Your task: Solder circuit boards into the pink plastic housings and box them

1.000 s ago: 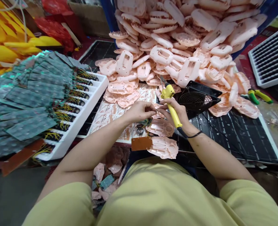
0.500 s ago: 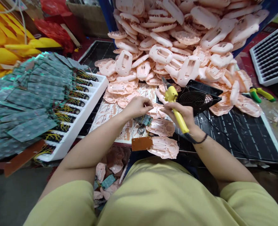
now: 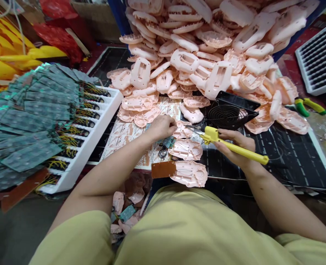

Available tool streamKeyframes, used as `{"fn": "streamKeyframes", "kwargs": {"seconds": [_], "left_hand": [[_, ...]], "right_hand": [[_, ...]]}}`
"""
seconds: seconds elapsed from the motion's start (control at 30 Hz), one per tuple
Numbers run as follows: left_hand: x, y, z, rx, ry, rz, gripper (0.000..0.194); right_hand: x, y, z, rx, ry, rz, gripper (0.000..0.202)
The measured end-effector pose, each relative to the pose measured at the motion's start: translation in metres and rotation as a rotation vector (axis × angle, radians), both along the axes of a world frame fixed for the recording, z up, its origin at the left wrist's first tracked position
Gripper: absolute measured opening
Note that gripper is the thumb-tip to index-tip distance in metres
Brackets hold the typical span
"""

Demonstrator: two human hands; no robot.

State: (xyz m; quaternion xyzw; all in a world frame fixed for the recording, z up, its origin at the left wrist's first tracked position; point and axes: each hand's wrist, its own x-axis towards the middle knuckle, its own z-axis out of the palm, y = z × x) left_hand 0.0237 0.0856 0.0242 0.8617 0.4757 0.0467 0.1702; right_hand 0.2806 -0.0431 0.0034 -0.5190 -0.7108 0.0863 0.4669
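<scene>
My right hand (image 3: pixel 236 145) is wrapped round a yellow soldering tool (image 3: pixel 214 135), whose thin tip points left over a pink shell half (image 3: pixel 182 129). Beside that shell, my left hand (image 3: pixel 164 129) has thumb and fingers pressed together; whatever they pinch is too small to make out. Below the left hand lie a small green board (image 3: pixel 167 141) and a round black part (image 3: pixel 163 153). Nearer my body are another pink shell half (image 3: pixel 186 149) and a third one (image 3: pixel 192 173), which has a brown board (image 3: pixel 163 169) at its left end.
A large heap of pink shells (image 3: pixel 185 60) rises at the back. A black fan (image 3: pixel 226 115) stands right of centre. On the left, green boards (image 3: pixel 46 110) rest against a white foam tray (image 3: pixel 96 129). Green-handled pliers (image 3: pixel 302 107) and a second foam tray (image 3: pixel 317 59) are at the right.
My right hand has moved right and turned the yellow tool from upright to nearly level, its tip now pointing left. The left hand stays near the same shell, fingers still together.
</scene>
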Motion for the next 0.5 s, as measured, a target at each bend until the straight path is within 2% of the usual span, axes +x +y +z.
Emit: {"fn": "streamKeyframes", "kwargs": {"seconds": [0.1, 0.37, 0.5], "left_hand": [[0.002, 0.0, 0.002, -0.008, 0.033, 0.003, 0.018], [0.005, 0.0, 0.004, -0.012, 0.056, -0.006, 0.019], [0.006, -0.001, 0.006, -0.01, 0.078, -0.007, 0.02]], "right_hand": [[0.0, 0.007, -0.001, -0.01, 0.002, 0.038, 0.021], [0.003, 0.02, 0.002, -0.043, -0.009, 0.142, 0.02], [0.006, 0.026, 0.003, -0.021, -0.039, 0.248, 0.016]]}}
